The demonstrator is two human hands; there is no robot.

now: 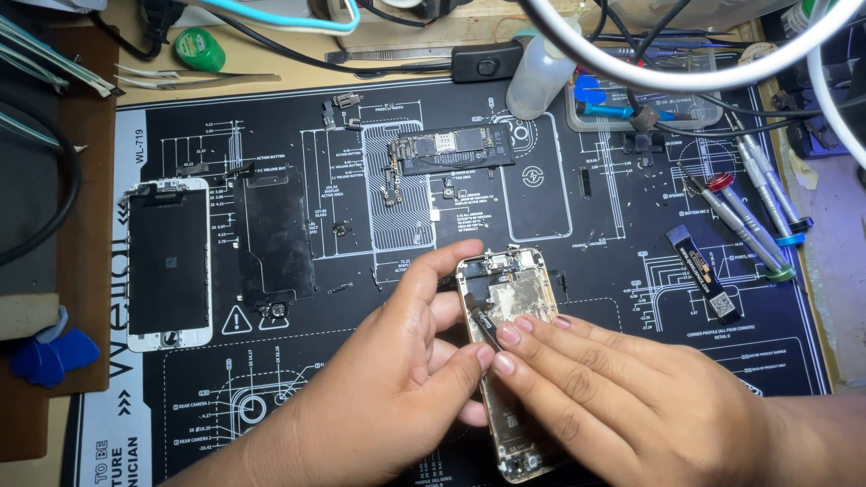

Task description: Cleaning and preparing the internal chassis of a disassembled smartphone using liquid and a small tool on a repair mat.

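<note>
An opened gold phone housing [514, 289] lies on the black repair mat [631, 298], its inside facing up. My left hand [397, 379] cups its left edge, thumb and fingers against the frame. My right hand [622, 397] reaches in from the right, and its fingertips press a small black flex part [483, 325] against the housing's inside, meeting my left thumb there. The lower end of the housing [523, 460] sticks out below my hands.
On the mat lie a white-framed phone screen [169, 261], a black shield plate [275, 239], a logic board [451, 149], a flat black battery strip [708, 275] and screwdrivers [749, 212]. A plastic bottle [538, 77], cables and tweezers [198, 79] sit at the back.
</note>
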